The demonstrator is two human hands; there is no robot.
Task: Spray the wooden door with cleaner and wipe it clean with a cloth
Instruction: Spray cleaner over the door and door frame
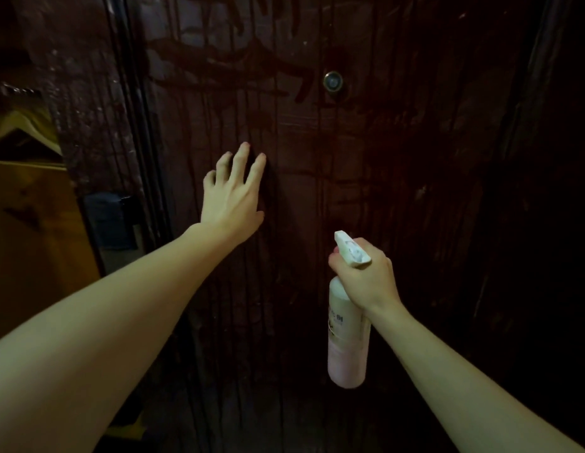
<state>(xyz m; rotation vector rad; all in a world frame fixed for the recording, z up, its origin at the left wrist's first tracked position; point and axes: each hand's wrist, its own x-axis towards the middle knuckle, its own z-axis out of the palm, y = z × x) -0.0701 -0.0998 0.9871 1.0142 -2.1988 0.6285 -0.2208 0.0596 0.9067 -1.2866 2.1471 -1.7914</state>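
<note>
The right hand (366,276) grips the bottle (348,335) round its neck, fingers curled under the white spray head (351,248), whose nozzle points up and forward at the door (399,178). The bottle's pale pink body hangs below the grip, tilted a little, in front of the door's lower middle; whether the nozzle touches the wood cannot be told. The left hand (230,191) reaches up and left of the bottle with its 4 fingers spread and straight, fingertips at or just off the door's surface; in the dim light it probably touches, holding nothing.

The door is dark reddish-brown wood with vertical grooves, streaked with drips and darker wet-looking smears across its upper part. A round brass peephole (333,82) sits above and between the 2 hands. Left of the door stands the frame (88,103), scuffed with pale specks, and on it a dark lock plate (113,220). Further left lies something yellowish-brown, perhaps cardboard (29,223), with a pale hanger (26,130) above it.

The bottle carries a label (337,322) with small dark characters, too blurred to read.
</note>
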